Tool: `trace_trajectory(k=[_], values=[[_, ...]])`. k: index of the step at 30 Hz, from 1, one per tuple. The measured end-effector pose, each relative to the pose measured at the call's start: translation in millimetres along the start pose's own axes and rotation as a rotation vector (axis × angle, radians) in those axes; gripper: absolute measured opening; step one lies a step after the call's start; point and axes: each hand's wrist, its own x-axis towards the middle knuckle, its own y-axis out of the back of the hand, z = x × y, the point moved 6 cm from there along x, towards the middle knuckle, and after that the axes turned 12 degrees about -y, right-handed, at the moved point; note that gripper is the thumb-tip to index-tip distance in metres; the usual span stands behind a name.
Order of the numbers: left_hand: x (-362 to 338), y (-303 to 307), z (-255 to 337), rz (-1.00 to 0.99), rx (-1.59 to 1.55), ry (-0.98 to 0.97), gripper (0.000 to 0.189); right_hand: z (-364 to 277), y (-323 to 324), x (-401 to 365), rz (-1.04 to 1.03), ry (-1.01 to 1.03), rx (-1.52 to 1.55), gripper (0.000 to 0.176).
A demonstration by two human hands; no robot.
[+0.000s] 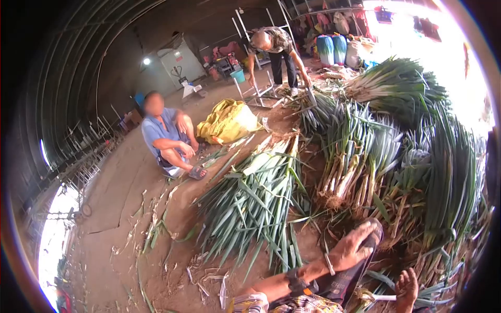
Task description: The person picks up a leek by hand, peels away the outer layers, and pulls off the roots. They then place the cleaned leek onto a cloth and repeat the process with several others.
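While the left hand (355, 246) lies flat and spread on a dark trouser leg (344, 281) at lower right, the right hand (407, 287) sits beside a white leek stalk (383, 298), its grip unclear, below heaped leeks (250, 203).

Sorting green onions on a dirt floor (120, 208)
Left hand (355, 246) lies flat on dark cloth (344, 281) just before the green onion heap (255, 203); right hand (407, 288) touches a white stalk (380, 297); seated person (167, 136) beyond the heap
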Motion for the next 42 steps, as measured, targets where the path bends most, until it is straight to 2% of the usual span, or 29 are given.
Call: trace_trajectory(k=[2,3,4,5,6,7,8,9,10,12,13,14,15,17,18,19,21,22,24,26,27,28,30,32,34,35,38,40,42], values=[[18.8,31.2,3.9,-0.023,0.176,-0.036,0.059,-12.4,47.6,22.8,-0.111,0.046,0.029,0.035],[42.1,57.8,22.6,-0.028,0.125,0.020,0.054,-31.7,13.6,-2.6,-0.082,0.191,-0.037,0.040],[55.4,72.9,22.0,-0.011,0.297,-0.089,0.046,-46.7,11.1,-8.8,0.040,0.160,0.032,0.045],[65.3,81.4,16.8,-0.029,0.323,-0.127,0.040,-57.8,13.5,-20.6,0.152,0.218,0.083,0.042],[81.1,87.7,31.1,-0.039,0.127,-0.002,0.040,-70.8,23.6,-37.0,0.128,0.181,0.017,0.041],[92.4,90.3,28.4,-0.139,0.186,0.051,0.044,-80.2,26.4,-54.3,0.247,0.274,0.105,0.043],[102.5,91.6,25.8,-0.245,0.248,0.096,0.049,-89.6,13.6,-79.2,0.161,0.334,0.086,0.043],[100.4,97.6,-3.6,-0.267,0.201,0.107,0.054,-96.4,33.8,-90.9,0.216,0.342,0.077,0.042],[119.5,81.8,-3.1,-0.416,0.260,0.149,0.056,-92.7,55.6,-103.3,0.245,0.341,0.065,0.042],[138.7,63.9,-57.2,-0.553,0.196,0.228,0.057,-86.1,73.9,-117.9,0.323,0.336,0.157,0.040],[146.6,31.2,-66.4,-0.666,0.223,0.321,0.057,-77.0,87.1,-124.0,0.342,0.337,0.202,0.038],[160.4,-1.7,-84.0,-0.807,0.250,0.212,0.056,-76.6,96.4,-128.6,0.416,0.313,0.245,0.037],[167.0,-40.7,-112.2,-0.859,0.207,0.081,0.056,-82.2,99.5,-123.8,0.399,0.328,0.267,0.036],[173.1,-145.7,-112.5,-0.940,0.232,-0.051,0.051,-92.8,109.1,-113.5,0.458,0.322,0.307,0.035],[161.0,-202.1,-114.7,-0.972,0.110,-0.106,0.050,-102.9,110.1,-107.1,0.390,0.386,0.262,0.035],[142.3,-256.3,-114.7,-1.041,-0.020,-0.039,0.049,-111.1,114.9,-100.1,0.370,0.417,0.259,0.034],[76.6,-358.7,-125.4,-1.096,-0.107,-0.118,0.049,-123.4,128.8,-90.1,0.339,0.455,0.259,0.035],[37.5,-408.0,-127.2,-1.237,-0.164,-0.094,0.051,-123.6,140.8,-87.3,0.383,0.439,0.295,0.036],[-34.8,-472.1,-128.2,-1.265,-0.221,-0.053,0.057,-130.0,149.6,-94.3,0.453,0.427,0.373,0.038],[-84.2,-512.4,-127.4,-1.184,-0.197,0.109,0.063,-145.1,150.7,-107.8,0.384,0.548,0.369,0.041],[-105.4,-526.6,-133.1,-1.143,-0.126,0.147,0.067,-148.0,156.4,-113.8,0.382,0.613,0.439,0.045],[-121.7,-537.4,-138.3,-1.100,-0.053,0.186,0.071,-149.0,162.1,-118.3,0.482,0.622,0.515,0.048],[-150.9,-553.9,-145.6,-1.158,0.105,0.252,0.076,-148.5,174.0,-126.3,0.548,0.645,0.545,0.050],[-158.3,-560.7,-150.5,-1.125,0.248,0.265,0.063,-152.3,182.0,-126.4,0.553,0.639,0.502,0.051],[-168.4,-565.4,-164.7,-1.139,0.118,0.353,0.051,-151.3,186.2,-129.3,0.578,0.624,0.491,0.049],[-172.0,-565.7,-169.5,-1.138,0.053,0.398,0.045,-149.4,187.6,-129.0,0.626,0.598,0.531,0.047],[-110.3,-522.1,-121.4,-0.863,-0.138,0.407,0.034,-139.7,190.7,-127.7,0.620,0.572,0.593,0.046],[-72.5,-490.1,-91.2,-0.838,-0.173,0.403,0.035,-137.4,185.1,-122.4,0.757,0.478,0.562,0.044],[-43.4,-455.7,-62.9,-0.767,-0.184,0.374,0.035,-122.6,185.3,-116.8,0.776,0.485,0.606,0.046]])
